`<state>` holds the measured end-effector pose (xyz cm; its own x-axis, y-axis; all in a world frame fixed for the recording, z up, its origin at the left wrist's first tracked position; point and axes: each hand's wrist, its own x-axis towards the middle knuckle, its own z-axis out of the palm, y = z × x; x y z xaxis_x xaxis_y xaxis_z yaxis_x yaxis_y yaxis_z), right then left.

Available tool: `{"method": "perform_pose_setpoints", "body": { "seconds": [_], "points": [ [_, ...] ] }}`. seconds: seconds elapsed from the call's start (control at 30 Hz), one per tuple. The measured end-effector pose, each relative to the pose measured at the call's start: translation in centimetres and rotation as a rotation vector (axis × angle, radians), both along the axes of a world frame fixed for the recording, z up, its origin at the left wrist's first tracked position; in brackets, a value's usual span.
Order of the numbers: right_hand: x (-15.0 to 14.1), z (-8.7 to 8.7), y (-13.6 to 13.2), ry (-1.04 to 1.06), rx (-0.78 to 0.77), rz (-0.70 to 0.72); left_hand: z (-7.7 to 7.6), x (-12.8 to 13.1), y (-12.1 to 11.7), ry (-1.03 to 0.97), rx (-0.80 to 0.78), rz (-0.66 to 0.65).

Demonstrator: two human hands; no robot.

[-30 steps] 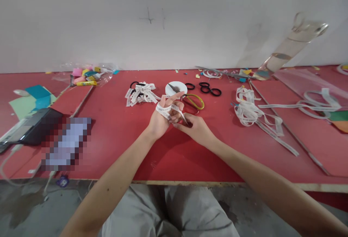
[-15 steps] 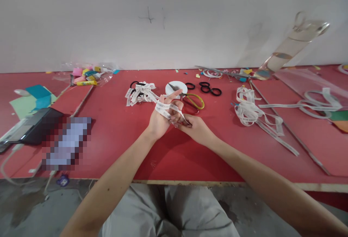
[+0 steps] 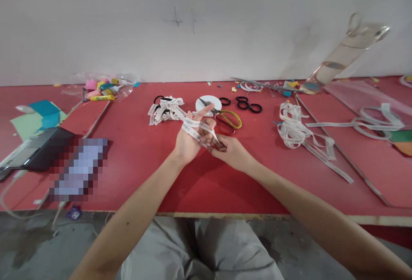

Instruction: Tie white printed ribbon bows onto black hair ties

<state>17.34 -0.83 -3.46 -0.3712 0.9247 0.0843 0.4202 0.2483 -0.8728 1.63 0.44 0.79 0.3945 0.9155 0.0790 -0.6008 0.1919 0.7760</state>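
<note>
A white ribbon (image 3: 192, 124) printed with dark lettering is looped around my left hand (image 3: 189, 145). That hand's index finger points out, while its other fingers curl in over the ribbon. My right hand (image 3: 229, 150) pinches the ribbon close beside the left fingertips. Just past my hands lie scissors with yellow handles (image 3: 237, 118), their blades over a white round disc (image 3: 206, 100). At the left of the disc is a heap of printed ribbon bows (image 3: 167, 110) with black bands among them. Several black rings (image 3: 248, 105) lie to the right.
Tangled printed ribbon (image 3: 291, 132) lies right of my hands. A tilted clear bottle (image 3: 334, 63) leans against the wall. A phone (image 3: 80, 166) and a dark case (image 3: 48, 149) lie at left, behind them a plastic bag of colourful items (image 3: 103, 89). The red table's front edge (image 3: 225, 216) is near my lap.
The ribbon between my hands is drawn a little tighter toward my right hand, and the left index finger has shifted slightly. The things on the table stay where they were.
</note>
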Motion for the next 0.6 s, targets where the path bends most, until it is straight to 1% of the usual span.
{"method": "perform_pose_setpoints", "body": {
  "seconds": [0.3, 0.43, 0.6],
  "points": [
    [0.13, -0.08, -0.04, 0.008, 0.012, 0.018, -0.01, -0.1, 0.05, 0.017, -0.027, 0.05],
    [0.04, 0.07, -0.07, 0.02, 0.007, 0.031, 0.02, -0.15, -0.02, -0.024, -0.047, 0.036],
    [0.03, 0.66, -0.18, -0.004, -0.015, 0.025, 0.21, -0.28, -0.06, -0.016, -0.037, 0.016]
  ]
}}
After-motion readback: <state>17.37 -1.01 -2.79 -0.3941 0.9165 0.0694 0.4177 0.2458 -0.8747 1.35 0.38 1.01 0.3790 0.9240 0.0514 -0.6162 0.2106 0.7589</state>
